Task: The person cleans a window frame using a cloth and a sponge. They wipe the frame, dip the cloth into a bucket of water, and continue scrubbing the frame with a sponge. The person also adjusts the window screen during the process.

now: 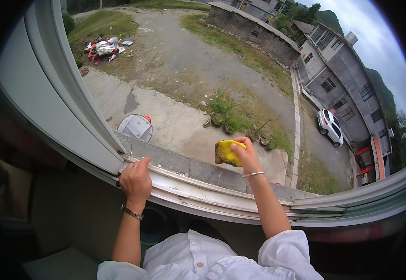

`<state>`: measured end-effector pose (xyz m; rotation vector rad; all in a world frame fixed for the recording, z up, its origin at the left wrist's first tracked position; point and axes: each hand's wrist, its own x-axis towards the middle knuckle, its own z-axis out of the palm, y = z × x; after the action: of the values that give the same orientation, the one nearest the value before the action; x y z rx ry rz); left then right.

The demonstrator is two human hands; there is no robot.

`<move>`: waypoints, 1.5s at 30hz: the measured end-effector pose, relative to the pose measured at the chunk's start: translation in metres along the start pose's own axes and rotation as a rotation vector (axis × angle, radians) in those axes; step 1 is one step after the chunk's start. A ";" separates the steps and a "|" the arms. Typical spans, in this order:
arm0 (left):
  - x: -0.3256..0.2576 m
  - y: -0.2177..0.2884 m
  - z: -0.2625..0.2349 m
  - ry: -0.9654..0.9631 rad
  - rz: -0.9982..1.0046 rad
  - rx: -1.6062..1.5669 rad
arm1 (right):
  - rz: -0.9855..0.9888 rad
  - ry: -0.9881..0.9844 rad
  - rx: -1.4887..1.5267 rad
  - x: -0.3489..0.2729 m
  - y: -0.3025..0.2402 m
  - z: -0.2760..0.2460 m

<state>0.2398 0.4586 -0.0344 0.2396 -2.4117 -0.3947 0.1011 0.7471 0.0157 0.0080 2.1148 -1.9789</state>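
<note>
My right hand (246,154) reaches out beyond the window opening, its fingers closed on a yellow cleaning cloth (230,153). Dark, dirty patches cover the cloth's left end and lower edge, and it hangs in the air past the outer ledge. At the left, my left hand (136,179) is curled over the white window frame (189,185), close to the edge of the sliding sash (58,102). Its fingertips rest by the track and are partly hidden.
A grey outer ledge (203,170) with small white bits runs along the frame. Outside below are a round grey-topped object (136,127), potted red-flowered plants (222,105), a heap of rubbish (105,48) and a white car (330,127). Glass panes (352,210) stand at the right.
</note>
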 end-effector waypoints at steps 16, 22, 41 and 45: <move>0.000 -0.002 -0.001 -0.028 -0.018 0.004 | -0.453 -0.242 -1.211 -0.026 -0.046 0.000; 0.002 0.001 0.001 -0.011 -0.007 -0.033 | -0.309 -0.410 -0.858 -0.031 -0.012 0.028; -0.002 -0.006 0.002 -0.073 -0.049 -0.042 | -0.594 -0.739 -1.011 -0.070 -0.030 0.080; -0.004 -0.007 0.005 -0.009 -0.031 -0.035 | -0.627 -0.612 -1.008 -0.079 -0.026 0.103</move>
<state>0.2400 0.4536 -0.0425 0.2606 -2.4104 -0.4522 0.1914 0.6570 0.0503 -1.3502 2.5103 -0.6781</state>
